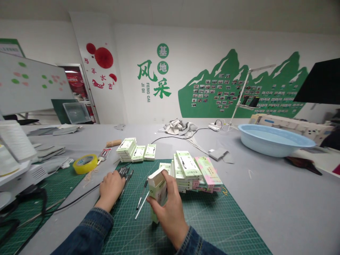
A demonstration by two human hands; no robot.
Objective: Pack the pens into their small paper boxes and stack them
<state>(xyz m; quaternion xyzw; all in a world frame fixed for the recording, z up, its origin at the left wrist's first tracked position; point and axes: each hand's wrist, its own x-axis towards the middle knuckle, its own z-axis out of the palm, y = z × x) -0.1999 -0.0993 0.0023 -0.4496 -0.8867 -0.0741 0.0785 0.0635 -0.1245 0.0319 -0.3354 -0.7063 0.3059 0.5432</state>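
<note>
My right hand [171, 207] grips a small white and green box [157, 193] upright over the green cutting mat [212, 223], with the box's top flap open. My left hand [111, 189] rests at the mat's left edge, fingers curled over a bunch of dark metal tools [125, 173]; what exactly it holds is unclear. Two loose pens [142, 200] lie on the mat between my hands. A pile of the same boxes [195, 171] sits just beyond my right hand. Another row of boxes [135, 150] stands farther back.
A yellow tape roll [85, 163] lies to the left. A light blue basin [273, 140] sits at the right, a sewing machine [294, 125] behind it. White equipment [16, 156] and black cables [39, 209] crowd the left edge. Crumpled cloth [177, 126] lies at the back.
</note>
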